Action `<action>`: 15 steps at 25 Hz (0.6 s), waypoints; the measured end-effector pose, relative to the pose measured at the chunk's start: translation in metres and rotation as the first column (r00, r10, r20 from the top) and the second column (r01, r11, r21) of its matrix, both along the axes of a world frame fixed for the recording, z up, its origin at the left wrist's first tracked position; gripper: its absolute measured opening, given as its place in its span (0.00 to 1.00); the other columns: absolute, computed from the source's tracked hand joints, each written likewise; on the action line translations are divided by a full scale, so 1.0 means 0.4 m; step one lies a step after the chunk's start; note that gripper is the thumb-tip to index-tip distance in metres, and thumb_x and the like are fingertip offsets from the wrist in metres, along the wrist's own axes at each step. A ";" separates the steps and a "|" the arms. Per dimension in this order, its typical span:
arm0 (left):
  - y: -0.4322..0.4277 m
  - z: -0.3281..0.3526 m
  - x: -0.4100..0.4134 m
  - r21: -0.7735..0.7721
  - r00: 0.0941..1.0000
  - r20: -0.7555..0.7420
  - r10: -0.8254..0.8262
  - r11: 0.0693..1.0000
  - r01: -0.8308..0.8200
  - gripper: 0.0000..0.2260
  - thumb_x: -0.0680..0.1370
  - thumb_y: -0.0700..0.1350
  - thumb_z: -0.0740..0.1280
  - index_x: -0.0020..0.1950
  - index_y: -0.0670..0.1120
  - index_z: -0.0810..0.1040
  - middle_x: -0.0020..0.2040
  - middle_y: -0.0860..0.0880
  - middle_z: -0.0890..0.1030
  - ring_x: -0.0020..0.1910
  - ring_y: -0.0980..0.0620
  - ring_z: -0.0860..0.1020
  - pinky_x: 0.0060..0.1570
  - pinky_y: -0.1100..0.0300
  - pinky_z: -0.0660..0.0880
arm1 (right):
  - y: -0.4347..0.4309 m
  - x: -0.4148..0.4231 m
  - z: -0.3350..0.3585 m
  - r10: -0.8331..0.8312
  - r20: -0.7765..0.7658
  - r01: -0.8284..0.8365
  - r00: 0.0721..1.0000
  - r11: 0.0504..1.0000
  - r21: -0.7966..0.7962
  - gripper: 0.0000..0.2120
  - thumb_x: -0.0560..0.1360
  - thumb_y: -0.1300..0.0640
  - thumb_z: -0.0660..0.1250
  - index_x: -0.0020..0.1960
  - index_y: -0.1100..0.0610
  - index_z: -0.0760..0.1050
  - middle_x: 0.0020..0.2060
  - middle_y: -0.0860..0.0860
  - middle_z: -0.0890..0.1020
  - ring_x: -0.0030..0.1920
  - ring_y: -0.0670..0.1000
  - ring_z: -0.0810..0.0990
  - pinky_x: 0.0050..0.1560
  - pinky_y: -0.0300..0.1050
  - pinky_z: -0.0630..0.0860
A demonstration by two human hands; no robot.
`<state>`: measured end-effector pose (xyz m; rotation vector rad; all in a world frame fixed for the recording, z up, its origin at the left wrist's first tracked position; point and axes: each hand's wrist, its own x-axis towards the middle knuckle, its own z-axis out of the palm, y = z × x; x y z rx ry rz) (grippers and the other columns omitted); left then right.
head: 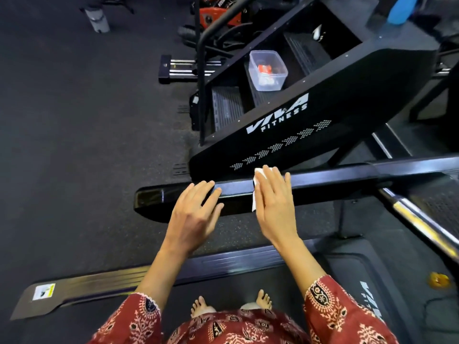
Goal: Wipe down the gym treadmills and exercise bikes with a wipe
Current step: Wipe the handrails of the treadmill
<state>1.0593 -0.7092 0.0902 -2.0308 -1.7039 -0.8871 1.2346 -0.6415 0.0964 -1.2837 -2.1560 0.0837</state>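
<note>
a gym – stair climber (pixel 298 115), treadmill deck (pixel 223 264), rubber floor (pixel 74 145).

Clear container (pixel 268 70) on stair-climber (pixel 347 95) step; grey bottle (pixel 98 19) on floor (pixel 74 120)

Dim overall, glossy glare on the black handrail (pixel 323 180), edges bent by wide-angle distortion, corners soft.

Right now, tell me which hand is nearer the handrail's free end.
Left. The left hand rests on the handrail just short of that end; the right hand presses the wipe onto it farther along.
</note>
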 end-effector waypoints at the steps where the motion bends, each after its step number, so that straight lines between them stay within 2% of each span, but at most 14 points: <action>1: 0.000 0.001 0.000 -0.008 1.000 0.007 0.011 1.000 -0.011 0.14 0.76 0.44 0.63 0.56 0.38 0.81 0.56 0.39 0.81 0.55 0.41 0.80 0.61 0.48 0.70 | -0.006 -0.009 0.005 0.023 0.007 -0.023 1.000 1.000 0.005 0.19 0.81 0.57 0.54 0.66 0.64 0.73 0.64 0.60 0.75 0.68 0.62 0.70 0.73 0.58 0.55; 3: 0.013 0.004 0.013 -0.012 1.000 0.013 -0.002 1.000 0.002 0.14 0.76 0.44 0.63 0.56 0.38 0.81 0.56 0.39 0.80 0.55 0.41 0.79 0.61 0.48 0.70 | -0.014 0.007 -0.004 0.196 0.125 -0.206 0.973 0.976 0.072 0.19 0.81 0.57 0.55 0.66 0.66 0.72 0.64 0.61 0.74 0.67 0.63 0.70 0.71 0.59 0.60; 4: 0.022 0.005 0.025 -0.017 1.000 0.014 -0.018 1.000 0.018 0.15 0.76 0.45 0.63 0.56 0.38 0.81 0.56 0.39 0.80 0.54 0.41 0.79 0.61 0.49 0.70 | -0.002 0.033 -0.011 0.220 0.155 -0.237 0.963 0.966 0.104 0.19 0.81 0.57 0.55 0.66 0.65 0.73 0.65 0.60 0.74 0.67 0.63 0.70 0.70 0.59 0.60; 7: 0.048 0.009 0.074 -0.032 0.999 0.012 -0.037 0.999 0.038 0.15 0.76 0.46 0.63 0.56 0.38 0.81 0.56 0.39 0.81 0.54 0.41 0.79 0.61 0.49 0.70 | 0.035 0.107 -0.013 -0.025 -0.033 0.025 0.999 1.000 0.001 0.19 0.81 0.57 0.54 0.68 0.63 0.72 0.67 0.58 0.73 0.70 0.61 0.68 0.72 0.59 0.57; 8: 0.059 0.011 0.092 -0.038 0.999 0.013 -0.047 0.998 0.047 0.15 0.76 0.46 0.63 0.56 0.38 0.81 0.56 0.39 0.81 0.54 0.41 0.79 0.61 0.49 0.70 | 0.035 0.115 -0.012 -0.032 -0.037 0.032 0.999 0.999 0.002 0.19 0.82 0.56 0.53 0.68 0.64 0.72 0.67 0.59 0.73 0.70 0.62 0.67 0.72 0.59 0.57; 11: 0.093 0.019 0.143 -0.059 0.995 0.019 -0.094 0.994 0.095 0.15 0.76 0.46 0.63 0.56 0.38 0.81 0.56 0.39 0.81 0.54 0.41 0.79 0.59 0.49 0.71 | 0.041 0.151 -0.019 0.190 0.107 -0.201 0.976 0.974 0.101 0.20 0.83 0.55 0.52 0.67 0.64 0.72 0.67 0.60 0.74 0.69 0.62 0.68 0.71 0.59 0.60; 12: 0.103 0.022 0.159 -0.068 0.994 0.018 -0.105 0.992 0.106 0.15 0.76 0.46 0.63 0.55 0.38 0.81 0.55 0.39 0.81 0.53 0.41 0.79 0.59 0.50 0.71 | 0.060 0.178 -0.018 0.169 0.105 -0.180 0.980 0.978 0.106 0.20 0.83 0.55 0.52 0.67 0.63 0.73 0.67 0.58 0.74 0.69 0.60 0.69 0.71 0.60 0.61; 15: 0.123 0.027 0.202 -0.071 0.992 0.010 -0.128 0.989 0.128 0.15 0.76 0.46 0.63 0.55 0.37 0.81 0.54 0.39 0.81 0.52 0.41 0.79 0.58 0.51 0.70 | 0.091 0.236 -0.009 -0.047 -0.050 0.047 0.998 0.999 -0.009 0.20 0.82 0.55 0.53 0.69 0.62 0.71 0.68 0.58 0.73 0.71 0.60 0.67 0.73 0.58 0.57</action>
